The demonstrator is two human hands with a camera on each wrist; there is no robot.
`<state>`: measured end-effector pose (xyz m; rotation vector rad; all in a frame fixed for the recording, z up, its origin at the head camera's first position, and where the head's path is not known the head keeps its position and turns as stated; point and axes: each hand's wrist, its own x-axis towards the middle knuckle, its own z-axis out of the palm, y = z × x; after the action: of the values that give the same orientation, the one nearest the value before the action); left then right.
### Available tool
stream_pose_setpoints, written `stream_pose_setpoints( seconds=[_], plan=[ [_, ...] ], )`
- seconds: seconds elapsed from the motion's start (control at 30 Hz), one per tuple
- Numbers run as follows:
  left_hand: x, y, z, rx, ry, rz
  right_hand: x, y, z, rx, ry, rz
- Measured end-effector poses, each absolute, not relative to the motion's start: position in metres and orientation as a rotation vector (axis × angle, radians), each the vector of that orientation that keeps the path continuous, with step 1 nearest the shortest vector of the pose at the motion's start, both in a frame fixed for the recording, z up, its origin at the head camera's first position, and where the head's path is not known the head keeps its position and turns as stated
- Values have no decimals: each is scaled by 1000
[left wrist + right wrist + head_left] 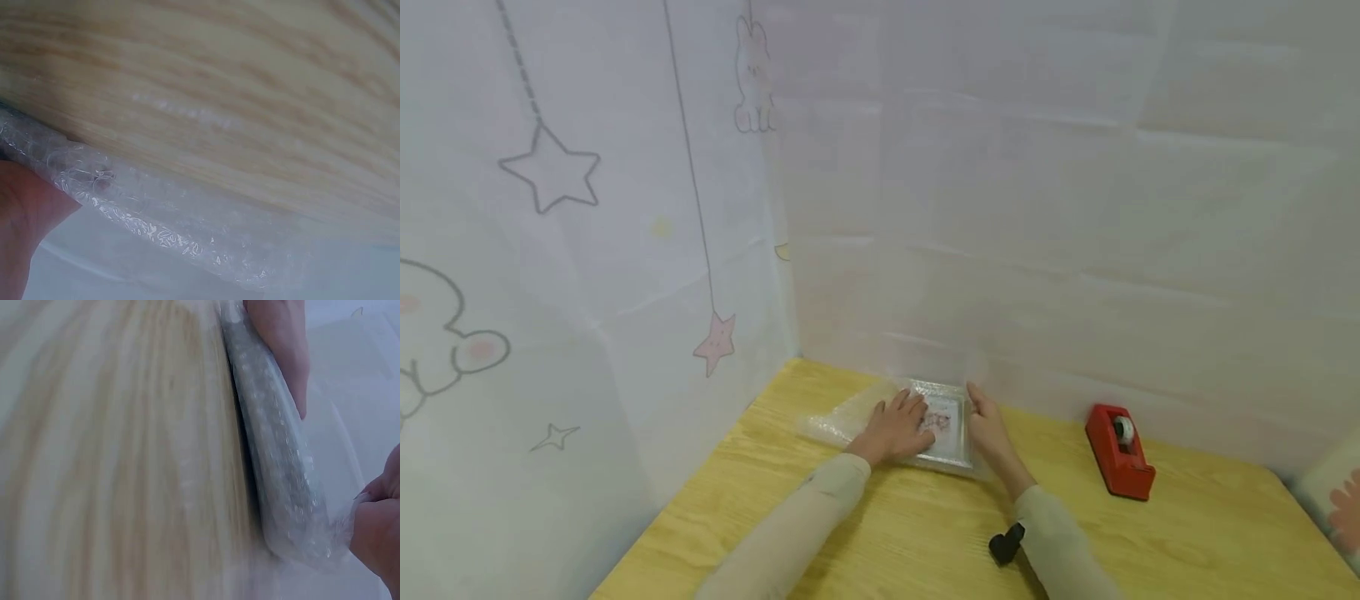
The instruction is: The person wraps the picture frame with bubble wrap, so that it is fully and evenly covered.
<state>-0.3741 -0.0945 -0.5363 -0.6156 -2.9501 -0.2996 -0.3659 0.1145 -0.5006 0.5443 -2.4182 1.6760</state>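
A silver-edged picture frame (955, 457) lies flat on the table, a pale sheet with a small pinkish drawing inside it. Clear bubble wrap (842, 423) covers it and extends out to the left. My left hand (895, 429) rests with spread fingers on the left part of the frame, pressing the wrap down. At the right side, my right hand (991, 432) pinches a gathered bit of bubble wrap between thumb and fingers, clearest in the right wrist view. In the left wrist view, the wrap (162, 212) bulges along the near side beside the left hand (28, 215).
To the right of the hands stands a red tape dispenser (1108, 450) with a white roll in it. The yellow wood-grain table (910, 542) meets pale hanging sheets (1037, 208) at the back and left. A black device (1006, 545) sits at the right sleeve.
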Motion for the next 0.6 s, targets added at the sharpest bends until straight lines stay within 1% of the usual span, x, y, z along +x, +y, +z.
stream_pose_setpoints(
  seconds=[0.37, 0.53, 0.6],
  plan=[
    [-364, -91, -529, -620, -2917, -191, -364, 88, -512, 687, -2656, 1289],
    [-367, -92, -530, -620, -2908, -170, -370, 82, -506, 801, -2758, 915],
    [-368, -93, -528, -624, -2904, -187, -373, 80, -502, 806, -2782, 761]
  ],
)
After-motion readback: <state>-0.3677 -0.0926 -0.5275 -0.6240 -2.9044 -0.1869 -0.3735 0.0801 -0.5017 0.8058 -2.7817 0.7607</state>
